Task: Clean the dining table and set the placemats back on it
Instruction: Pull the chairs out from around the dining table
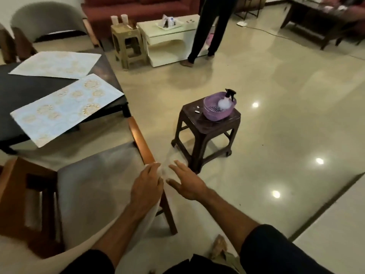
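Note:
The dark dining table (17,91) stands at the left with two pale blue patterned placemats on it: one (57,65) lies flat further back, and the nearer one (65,107) overhangs the table's front edge. Below the middle of the view, my left hand (146,184) grips a blurred white cloth (165,169) over the corner of a chair. My right hand (185,183) is just right of the cloth with its fingers straight and spread; I cannot tell whether it touches the cloth.
A wooden chair with a grey seat (94,186) is under my left arm. A brown stool (207,133) ahead carries a purple basket (214,113) holding a spray bottle (227,99). A person (209,30) stands by a white coffee table (167,36) and a beige stool (128,46).

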